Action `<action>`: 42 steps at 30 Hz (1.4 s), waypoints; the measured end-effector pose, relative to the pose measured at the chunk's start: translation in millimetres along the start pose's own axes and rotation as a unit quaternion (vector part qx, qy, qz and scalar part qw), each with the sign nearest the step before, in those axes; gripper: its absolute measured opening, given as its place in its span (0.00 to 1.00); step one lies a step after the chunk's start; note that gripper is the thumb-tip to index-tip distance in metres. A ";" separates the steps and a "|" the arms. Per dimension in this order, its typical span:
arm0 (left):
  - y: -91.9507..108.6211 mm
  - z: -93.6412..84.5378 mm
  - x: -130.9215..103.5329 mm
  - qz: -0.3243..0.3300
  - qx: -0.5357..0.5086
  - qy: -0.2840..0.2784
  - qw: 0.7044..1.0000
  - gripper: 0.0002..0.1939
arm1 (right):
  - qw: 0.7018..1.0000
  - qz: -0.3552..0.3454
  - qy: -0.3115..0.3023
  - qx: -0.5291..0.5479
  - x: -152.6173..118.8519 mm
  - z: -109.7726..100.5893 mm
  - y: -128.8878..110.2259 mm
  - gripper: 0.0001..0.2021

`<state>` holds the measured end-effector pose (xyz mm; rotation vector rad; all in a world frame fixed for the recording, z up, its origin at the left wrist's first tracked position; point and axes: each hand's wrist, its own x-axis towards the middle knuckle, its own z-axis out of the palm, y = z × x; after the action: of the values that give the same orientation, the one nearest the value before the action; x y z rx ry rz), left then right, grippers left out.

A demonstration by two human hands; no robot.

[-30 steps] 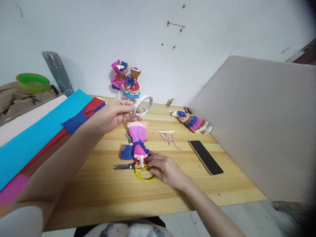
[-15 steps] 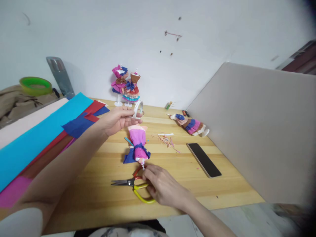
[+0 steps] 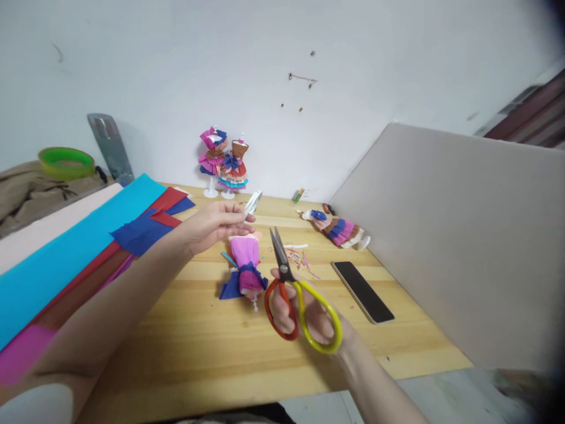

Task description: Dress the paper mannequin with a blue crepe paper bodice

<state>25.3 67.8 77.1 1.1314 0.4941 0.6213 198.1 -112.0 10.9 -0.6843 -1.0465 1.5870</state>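
Wooden worktop [image 3: 198, 347]: left hand [image 3: 212, 224] grip pinches tape roll [image 3: 252, 203]; right hand [image 3: 309, 312] grip clasps scissors [image 3: 293, 294]; no legible writing.

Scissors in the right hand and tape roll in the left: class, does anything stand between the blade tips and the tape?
Nothing visible does. The scissors, held in the right hand, point up toward the tape roll in the left hand. The pink paper dress lies on the table below, left of the blades.
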 end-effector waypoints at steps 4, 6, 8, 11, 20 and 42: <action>2.8 2.4 -5.7 -0.007 0.007 -0.048 0.999 0.07 | 0.999 -0.012 -0.037 -0.012 10.8 3.8 -21.6 0.43; 4.0 3.6 -8.1 -0.004 0.015 -0.066 0.998 0.08 | 0.999 -0.017 -0.034 -0.023 13.3 4.3 -28.2 0.38; 4.6 4.9 -9.6 -0.002 0.022 -0.078 0.997 0.09 | 0.999 -0.024 -0.032 -0.033 15.2 4.1 -31.1 0.35; 4.3 7.1 -10.6 -0.009 0.024 -0.088 0.996 0.11 | 0.998 -0.013 -0.032 -0.044 18.5 2.5 -30.7 0.34; 2.7 8.0 -10.9 -0.021 0.032 -0.103 0.994 0.15 | 0.999 -0.005 -0.035 -0.035 22.6 -4.4 -26.3 0.33; -4.3 15.5 -11.7 -0.001 0.204 -0.115 0.972 0.13 | 0.978 -0.107 0.044 -0.174 32.6 -10.7 -16.4 0.24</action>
<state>27.7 48.2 79.0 1.5708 0.4331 0.3870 205.9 -76.9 23.5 -0.8376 -1.3011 1.1888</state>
